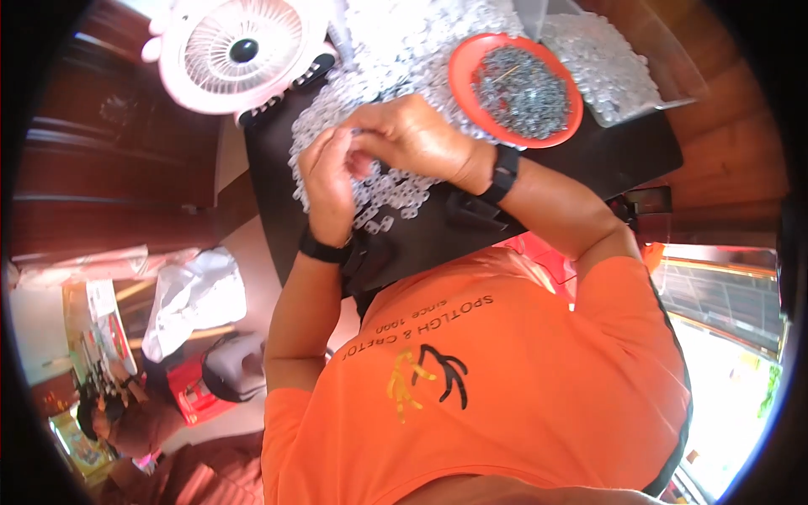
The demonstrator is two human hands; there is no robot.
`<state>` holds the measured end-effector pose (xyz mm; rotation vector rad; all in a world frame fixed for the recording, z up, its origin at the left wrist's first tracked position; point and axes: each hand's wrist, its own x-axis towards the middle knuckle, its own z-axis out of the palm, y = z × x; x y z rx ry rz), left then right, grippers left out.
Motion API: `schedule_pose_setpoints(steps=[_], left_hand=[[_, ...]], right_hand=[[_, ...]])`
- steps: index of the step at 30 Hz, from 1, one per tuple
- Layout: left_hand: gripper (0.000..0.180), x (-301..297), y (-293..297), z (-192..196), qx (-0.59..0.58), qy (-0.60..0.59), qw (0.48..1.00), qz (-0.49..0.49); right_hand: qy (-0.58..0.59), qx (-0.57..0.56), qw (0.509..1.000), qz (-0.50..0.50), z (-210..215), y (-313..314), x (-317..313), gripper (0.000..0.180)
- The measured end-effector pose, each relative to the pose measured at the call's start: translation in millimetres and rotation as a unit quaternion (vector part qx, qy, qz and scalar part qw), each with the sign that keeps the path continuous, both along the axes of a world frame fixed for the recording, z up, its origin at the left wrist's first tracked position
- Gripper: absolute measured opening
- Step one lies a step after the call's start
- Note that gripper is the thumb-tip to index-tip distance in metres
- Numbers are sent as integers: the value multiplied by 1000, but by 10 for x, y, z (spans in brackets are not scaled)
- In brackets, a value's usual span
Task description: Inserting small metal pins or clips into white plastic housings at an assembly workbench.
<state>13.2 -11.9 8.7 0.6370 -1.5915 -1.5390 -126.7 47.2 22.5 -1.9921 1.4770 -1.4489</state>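
Observation:
My left hand (330,175) and my right hand (414,139) meet over a spread of small whitish plastic pieces with holes (400,189). The fingertips of both are pinched together and touching. Whatever lies between them is too small or hidden to name. Each wrist has a black band. Just beyond my right hand, an orange-red plate (459,76) carries a heap of thin grey metal pins or nails (526,97), with a thin light stick on top.
A pink-and-white fan (244,50) stands at the far left of the black table (627,156). At the far right, a clear plastic bin (673,84) holds more whitish pieces. Another person (181,463) is at the lower left, near a white bag (198,295).

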Motion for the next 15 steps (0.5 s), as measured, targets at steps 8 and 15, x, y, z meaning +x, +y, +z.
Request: schedule_pose_setpoints(steps=[8, 15], left_hand=[[30, -2, -67, -21, 5, 14, 1000, -2], [30, 110, -152, 13, -4, -8, 1000, 19]], right_hand=[[107, -71, 988, -87, 168, 86, -11, 18], [246, -138, 876, -392, 1064, 448, -659, 10]])
